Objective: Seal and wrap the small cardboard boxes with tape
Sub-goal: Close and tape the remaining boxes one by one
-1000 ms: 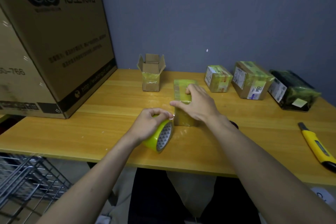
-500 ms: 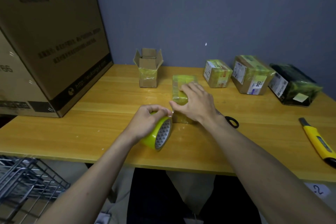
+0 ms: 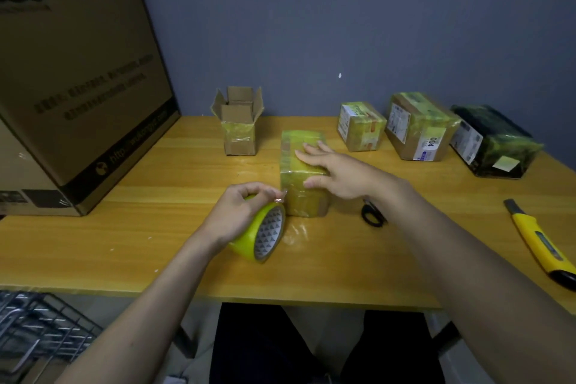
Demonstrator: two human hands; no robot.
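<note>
L hand (image 3: 240, 212) fingers curled round yellow tape roll (image 3: 261, 235), pinching tape end; R hand (image 3: 336, 171) fingers straight, flat on wrapped box (image 3: 300, 196).

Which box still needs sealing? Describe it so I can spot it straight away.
Start at the huge carton on the table's left end. Just right of it, near the wall, stands a small open box. Its top flaps stand up, while the box under the right hand and the three parcels further right are closed and taped.
</note>
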